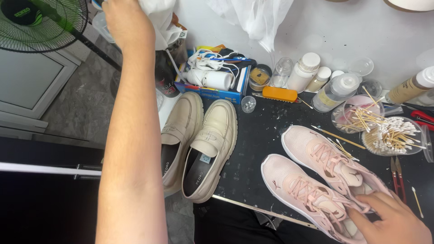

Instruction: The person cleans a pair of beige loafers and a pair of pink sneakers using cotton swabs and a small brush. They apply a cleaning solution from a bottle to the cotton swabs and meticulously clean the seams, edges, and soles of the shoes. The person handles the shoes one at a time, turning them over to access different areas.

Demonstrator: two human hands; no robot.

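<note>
My left hand [123, 20] reaches up to the top left, its fingers closed on a white cloth or bag [159, 18] hanging there. My forearm runs down the left of the view. My right hand [392, 220] lies flat on the heels of a pair of pink mesh sneakers [312, 176] with pink laces, which sit on the black mat [257, 135]. Left of them stands a pair of cream loafers [203, 135], side by side, toes pointing away.
Along the white wall stand several plastic bottles [337, 90], small jars, an orange brush [280, 94] and a blue box [217, 83] of cables. Clear tubs of cotton swabs [391, 135] and red-handled scissors [398, 178] lie right. A fan [43, 20] stands far left.
</note>
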